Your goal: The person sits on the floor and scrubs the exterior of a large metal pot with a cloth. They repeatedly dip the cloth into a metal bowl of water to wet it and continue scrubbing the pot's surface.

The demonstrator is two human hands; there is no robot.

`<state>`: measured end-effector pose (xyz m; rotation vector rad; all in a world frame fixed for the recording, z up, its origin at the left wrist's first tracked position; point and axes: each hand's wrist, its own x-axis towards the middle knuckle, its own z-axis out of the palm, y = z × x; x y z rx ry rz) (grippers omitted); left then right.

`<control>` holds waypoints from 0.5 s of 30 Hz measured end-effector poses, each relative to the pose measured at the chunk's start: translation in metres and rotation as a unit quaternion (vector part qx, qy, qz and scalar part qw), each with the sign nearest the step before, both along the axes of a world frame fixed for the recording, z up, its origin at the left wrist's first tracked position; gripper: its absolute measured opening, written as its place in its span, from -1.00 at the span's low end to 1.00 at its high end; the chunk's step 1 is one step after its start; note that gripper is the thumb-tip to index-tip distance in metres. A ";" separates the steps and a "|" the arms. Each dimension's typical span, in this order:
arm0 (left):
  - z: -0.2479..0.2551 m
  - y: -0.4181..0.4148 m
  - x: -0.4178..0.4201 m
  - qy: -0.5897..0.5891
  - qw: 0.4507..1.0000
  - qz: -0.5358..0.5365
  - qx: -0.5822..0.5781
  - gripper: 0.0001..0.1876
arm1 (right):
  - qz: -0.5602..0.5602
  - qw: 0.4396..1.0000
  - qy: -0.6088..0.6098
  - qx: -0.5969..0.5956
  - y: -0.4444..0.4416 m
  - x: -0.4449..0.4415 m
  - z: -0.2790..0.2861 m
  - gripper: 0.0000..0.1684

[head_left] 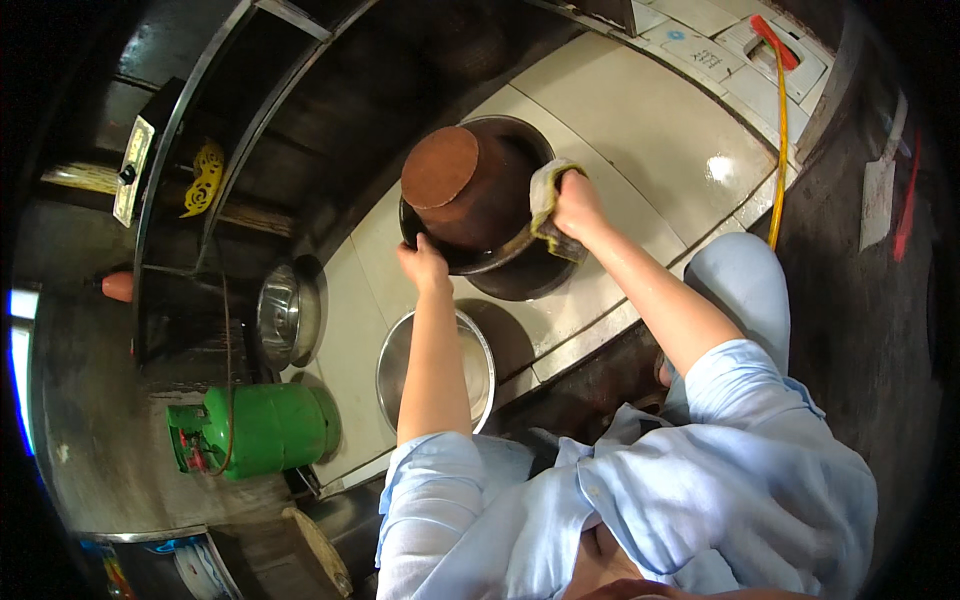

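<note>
A dark brown earthenware pot (480,214) is tilted over the tiled floor, with its round reddish base (440,166) turned up. My left hand (424,262) grips the near left part of its wide rim, thumb on top. A folded grey cloth with a yellow-green edge (546,196) is bunched in my right hand (577,206), pressed against the rim's right side. Below the pot shows a dark round form (529,283); whether it is another vessel or a shadow I cannot tell. Inside the pot is hidden.
A steel basin (489,352) stands near my left forearm, partly covered by it. Farther left are metal bowls (281,315) and a green gas cylinder (270,431) with a hose. A metal rack (169,142) rises behind. A yellow hose (781,150) runs along the right; water wets the tiles (660,225).
</note>
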<state>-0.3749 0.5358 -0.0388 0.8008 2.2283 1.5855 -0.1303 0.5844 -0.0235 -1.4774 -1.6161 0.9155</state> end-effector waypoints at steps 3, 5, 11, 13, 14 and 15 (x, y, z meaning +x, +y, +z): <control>0.003 -0.005 -0.031 -0.195 0.978 -0.066 -0.028 -0.81 | -0.036 0.999 -0.001 0.026 -0.007 -0.013 0.015 -0.71; 0.000 0.000 -0.028 -0.115 0.991 -0.062 -0.003 -0.84 | -0.038 0.999 -0.007 0.007 -0.001 -0.014 0.017 -0.74; 0.013 -0.014 0.009 -0.144 0.989 -0.029 0.002 -0.87 | -0.048 0.997 -0.001 0.064 0.021 -0.011 0.002 -0.77; 0.017 -0.021 0.018 -0.128 0.992 0.008 0.008 -0.87 | -0.004 0.999 -0.028 0.042 0.038 -0.012 0.010 -0.76; 0.008 -0.024 0.016 -0.125 0.991 0.032 0.023 -0.86 | 0.026 0.999 -0.015 0.035 0.044 -0.011 0.012 -0.73; 0.014 -0.028 0.033 -0.182 0.982 0.011 0.055 -0.80 | 0.055 0.997 -0.011 0.052 0.057 -0.007 0.006 -0.71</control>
